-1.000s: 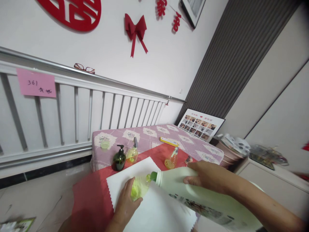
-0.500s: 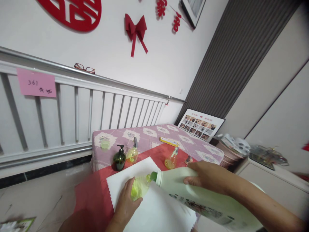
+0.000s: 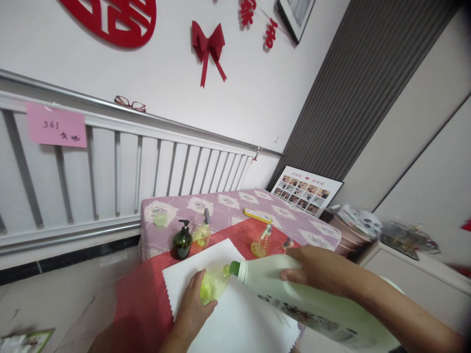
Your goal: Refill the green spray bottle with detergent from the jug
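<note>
My left hand (image 3: 195,306) is wrapped round a small clear yellow-green bottle (image 3: 217,284), tilted above a white scallop-edged sheet (image 3: 235,318). My right hand (image 3: 312,269) grips a big pale green jug (image 3: 268,282) by its handle, with the jug lying nearly on its side. The jug's green spout (image 3: 234,268) meets the small bottle's mouth (image 3: 226,270). Whether liquid is running between them I cannot make out. Beyond the sheet stand a dark green pump bottle (image 3: 182,242), a clear yellow bottle with a grey top (image 3: 201,234) and a clear spray bottle (image 3: 262,243) with yellow liquid at its bottom.
A red cloth (image 3: 147,294) lies over a purple patterned tablecloth (image 3: 235,198). On the table are a yellow box (image 3: 257,215), a pale green round item (image 3: 160,220) and a small object (image 3: 287,243). Behind runs a white radiator (image 3: 147,162); a cabinet (image 3: 390,274) stands right.
Both hands, the small bottle and the jug hold almost the same position. The view has shifted very slightly.
</note>
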`<state>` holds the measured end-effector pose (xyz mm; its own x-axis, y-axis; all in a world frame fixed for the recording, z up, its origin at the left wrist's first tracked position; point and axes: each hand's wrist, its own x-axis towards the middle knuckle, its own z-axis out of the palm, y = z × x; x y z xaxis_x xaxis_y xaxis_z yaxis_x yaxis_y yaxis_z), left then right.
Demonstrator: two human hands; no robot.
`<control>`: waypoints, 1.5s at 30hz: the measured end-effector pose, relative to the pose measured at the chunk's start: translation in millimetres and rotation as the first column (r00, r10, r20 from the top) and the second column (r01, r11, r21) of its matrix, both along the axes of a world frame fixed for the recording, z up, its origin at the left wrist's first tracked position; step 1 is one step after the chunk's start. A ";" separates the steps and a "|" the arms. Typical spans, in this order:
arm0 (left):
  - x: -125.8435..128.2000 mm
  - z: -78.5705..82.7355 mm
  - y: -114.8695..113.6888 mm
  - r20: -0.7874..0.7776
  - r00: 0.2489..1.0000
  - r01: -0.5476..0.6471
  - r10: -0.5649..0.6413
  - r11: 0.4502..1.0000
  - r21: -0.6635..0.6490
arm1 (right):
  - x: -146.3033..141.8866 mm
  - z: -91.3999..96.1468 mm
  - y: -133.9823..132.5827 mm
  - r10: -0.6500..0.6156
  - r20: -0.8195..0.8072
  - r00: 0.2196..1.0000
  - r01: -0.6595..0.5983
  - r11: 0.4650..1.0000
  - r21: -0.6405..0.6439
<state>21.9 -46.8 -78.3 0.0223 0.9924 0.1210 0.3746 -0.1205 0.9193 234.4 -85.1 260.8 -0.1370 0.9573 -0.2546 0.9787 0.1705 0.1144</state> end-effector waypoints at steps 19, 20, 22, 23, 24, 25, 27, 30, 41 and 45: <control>0.6 -5.1 0.2 0.014 0.999 -0.043 0.043 0.999 0.027 | -5.6 2.8 -0.3 -0.029 0.014 0.999 0.030 0.999 -0.019; 0.9 -5.4 0.0 0.016 0.999 -0.051 0.050 0.998 0.028 | -6.0 3.3 -0.9 -0.029 0.016 0.999 0.030 0.999 -0.021; 1.3 -5.7 -0.4 0.018 0.998 -0.064 0.063 0.998 0.030 | -6.3 3.7 -1.8 -0.029 0.018 0.999 0.030 0.999 -0.024; 1.4 -5.8 -0.5 0.019 0.997 -0.069 0.068 0.997 0.031 | -6.0 3.5 -2.0 -0.029 0.019 0.999 0.030 0.999 -0.022; 1.6 -5.8 -0.7 0.020 0.997 -0.073 0.073 0.997 0.033 | -5.5 3.0 -2.0 -0.026 0.018 0.999 0.027 0.999 -0.018; 1.8 -5.9 -0.7 0.020 0.997 -0.076 0.076 0.996 0.035 | -4.8 2.3 -1.8 -0.020 0.015 1.000 0.020 1.000 -0.016; 2.2 -6.1 -0.6 0.022 0.997 -0.076 0.075 0.996 0.035 | -3.4 0.8 -1.0 -0.014 0.011 1.000 0.015 1.000 -0.013; 2.3 -6.7 0.2 0.030 0.997 -0.068 0.067 0.997 0.035 | -2.6 -0.7 -0.1 -0.018 0.005 1.000 0.018 1.000 -0.005; 1.4 -6.6 0.9 0.036 0.998 -0.057 0.055 0.997 0.047 | -6.7 1.7 -2.9 -0.032 0.010 0.999 0.032 0.999 -0.001; 2.0 -9.1 1.8 0.039 0.997 -0.062 0.060 0.997 0.045 | -9.0 3.5 -3.8 -0.033 0.022 0.999 0.033 0.999 -0.008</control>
<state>23.9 -45.0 -87.4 -0.0439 0.9851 0.1662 0.3477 -0.1409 0.9269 225.4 -88.8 264.3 -0.0996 0.9590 -0.2653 0.9811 0.1391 0.1345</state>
